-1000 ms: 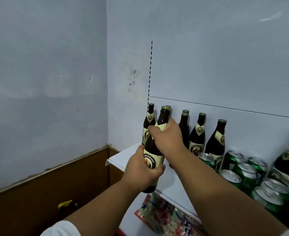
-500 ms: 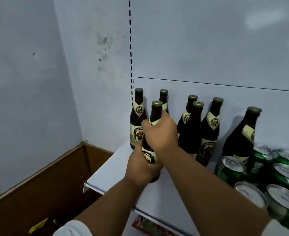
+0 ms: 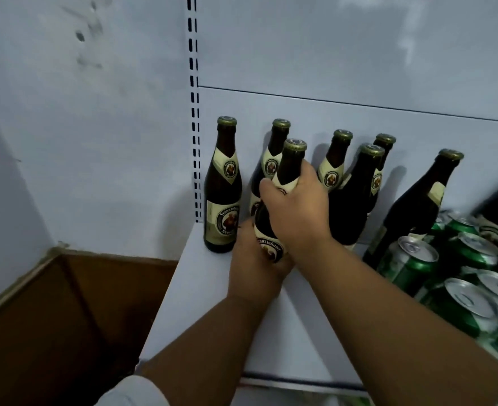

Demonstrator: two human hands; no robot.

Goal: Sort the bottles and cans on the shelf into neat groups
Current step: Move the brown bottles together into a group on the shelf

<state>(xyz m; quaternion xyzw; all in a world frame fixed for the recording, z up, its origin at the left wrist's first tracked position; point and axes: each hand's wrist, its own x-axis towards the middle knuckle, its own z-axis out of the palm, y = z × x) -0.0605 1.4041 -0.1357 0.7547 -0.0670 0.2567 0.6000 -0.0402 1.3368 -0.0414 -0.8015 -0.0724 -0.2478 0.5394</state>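
Head view: both hands (image 3: 296,209) grip one brown bottle (image 3: 291,168).

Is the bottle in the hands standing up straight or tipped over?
Nearly upright: the held bottle leans slightly, cap on top, right hand at its neck, left hand low.

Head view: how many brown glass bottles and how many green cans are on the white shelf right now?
Brown glass bottles: 8, counting the held bottle gripped by the left hand and right hand, and one cut off at the right edge.
Green aluminium cans: at least 5; more run out of frame.
Total: at least 13.
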